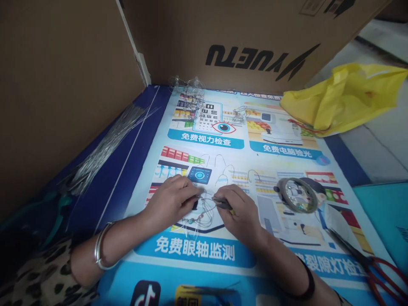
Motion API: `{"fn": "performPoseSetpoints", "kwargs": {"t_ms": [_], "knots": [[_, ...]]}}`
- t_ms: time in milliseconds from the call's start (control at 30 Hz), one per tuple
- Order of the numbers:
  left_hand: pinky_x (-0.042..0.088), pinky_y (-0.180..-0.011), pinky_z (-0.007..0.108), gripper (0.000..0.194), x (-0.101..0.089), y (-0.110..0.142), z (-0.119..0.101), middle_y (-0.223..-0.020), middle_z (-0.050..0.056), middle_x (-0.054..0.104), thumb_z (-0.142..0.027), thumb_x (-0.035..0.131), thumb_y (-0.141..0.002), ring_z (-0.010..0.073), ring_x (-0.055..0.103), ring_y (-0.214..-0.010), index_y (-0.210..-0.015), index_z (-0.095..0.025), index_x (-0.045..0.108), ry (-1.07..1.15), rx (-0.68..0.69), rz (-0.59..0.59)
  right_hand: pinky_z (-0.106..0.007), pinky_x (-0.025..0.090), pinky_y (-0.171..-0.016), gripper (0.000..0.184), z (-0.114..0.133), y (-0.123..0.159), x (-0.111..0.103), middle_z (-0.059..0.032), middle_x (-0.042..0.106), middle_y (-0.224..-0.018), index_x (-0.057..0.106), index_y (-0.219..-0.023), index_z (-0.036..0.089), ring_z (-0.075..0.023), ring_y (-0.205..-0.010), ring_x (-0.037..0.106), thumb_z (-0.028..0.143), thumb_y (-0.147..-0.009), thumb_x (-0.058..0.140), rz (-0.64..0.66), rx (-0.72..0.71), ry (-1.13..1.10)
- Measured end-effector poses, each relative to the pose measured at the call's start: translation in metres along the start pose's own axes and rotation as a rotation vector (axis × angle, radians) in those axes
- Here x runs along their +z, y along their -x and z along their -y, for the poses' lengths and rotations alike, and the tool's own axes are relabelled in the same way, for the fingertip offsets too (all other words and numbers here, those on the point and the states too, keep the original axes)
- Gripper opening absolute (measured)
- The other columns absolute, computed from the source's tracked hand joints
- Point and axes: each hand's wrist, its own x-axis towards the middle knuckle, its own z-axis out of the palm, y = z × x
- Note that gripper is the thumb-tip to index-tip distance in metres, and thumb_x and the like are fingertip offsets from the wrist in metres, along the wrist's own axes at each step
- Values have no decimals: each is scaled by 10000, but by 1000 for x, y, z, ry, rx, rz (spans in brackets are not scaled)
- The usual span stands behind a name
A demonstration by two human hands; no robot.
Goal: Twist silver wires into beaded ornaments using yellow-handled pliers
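Note:
My left hand [172, 196] is closed, its thumb and fingers pinching a thin wire piece [206, 211] bent into loops, with a few small beads on its lower part. In my right hand [240, 214] is a small pair of pliers [223, 202], its jaws pointing left toward the wire. The jaws meet or nearly meet a wire strand; I cannot tell whether they grip it. Just beyond my hands lie several curved wire bits [220, 160] on the printed poster. To the right of my right hand is a round clear dish [298, 195] holding small beads.
Red-handled scissors [366, 261] lie at the lower right. A bundle of straight wires [105, 146] is at the left, near teal-handled pliers [57, 212]. Finished-looking wire pieces [191, 95] sit by the cardboard box [242, 25]. A yellow bag [341, 100] rests at the back right.

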Motion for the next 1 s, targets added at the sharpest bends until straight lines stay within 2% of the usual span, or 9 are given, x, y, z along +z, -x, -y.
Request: {"fn": "performPoseSetpoints", "kwargs": {"t_ms": [233, 433, 733, 1000], "knots": [[425, -709, 332, 256, 2, -1, -2, -801, 41, 574, -86, 492, -772, 191, 511, -798, -973, -188, 614, 77, -16, -16, -313, 478, -678, 214, -2, 0, 3, -57, 617, -806, 555, -860, 199, -192, -782, 554, 56, -743, 445, 20, -39, 45], [416, -688, 322, 210, 2, -2, -4, -760, 32, 542, -58, 478, -717, 188, 497, -774, -856, -169, 589, 71, -35, -21, -330, 478, -703, 225, -3, 2, 5, -62, 617, -830, 553, -880, 193, -202, -808, 544, 44, -750, 446, 41, -63, 76], [417, -689, 323, 181, 3, -1, -3, -776, 41, 537, -70, 472, -723, 190, 494, -779, -851, -165, 560, 84, -5, -72, -352, 465, -743, 239, -1, -2, 8, -80, 609, -864, 567, -885, 169, -209, -841, 521, 24, -731, 457, 72, -87, 115], [407, -682, 317, 157, 6, 0, -1, -778, 38, 532, -78, 487, -727, 193, 485, -782, -844, -168, 542, 85, 1, -67, -339, 446, -719, 227, 3, -7, 7, -69, 592, -836, 580, -849, 168, -195, -804, 501, 15, -733, 459, 71, -141, 142]]}}
